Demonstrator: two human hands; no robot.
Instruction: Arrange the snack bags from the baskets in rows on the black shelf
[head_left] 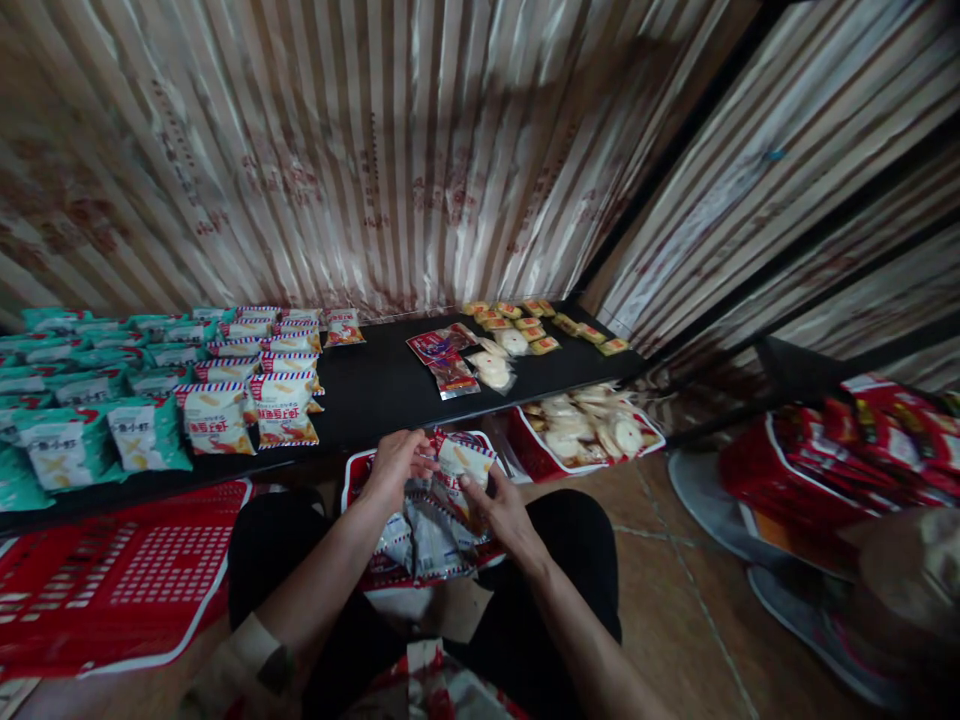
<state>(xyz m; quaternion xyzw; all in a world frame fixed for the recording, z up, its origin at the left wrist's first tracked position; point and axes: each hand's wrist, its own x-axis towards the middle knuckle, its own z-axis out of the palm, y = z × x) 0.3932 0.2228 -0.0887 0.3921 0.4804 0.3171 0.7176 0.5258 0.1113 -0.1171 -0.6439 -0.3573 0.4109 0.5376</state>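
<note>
My right hand (504,508) grips a small white-and-orange snack bag (466,460) with a striped blue-and-red edge, its thumb on the front. Beside the bag's left edge is my left hand (399,468), its fingers loosely bent and apart; I cannot tell whether they touch the bag. Both hands are above a red basket (351,482) with a white rim between my knees, which holds more snack bags (431,535), several showing silvery backs. On the black shelf, matching snack bags (289,405) stand in rows to the left.
Teal snack bags (64,445) fill the left of the black shelf (360,385). Red packets (446,360), white round packs (495,368) and small yellow packets (525,325) lie farther right. Red baskets stand at left (150,560) and right (525,450). Another loaded basket (757,480) is far right.
</note>
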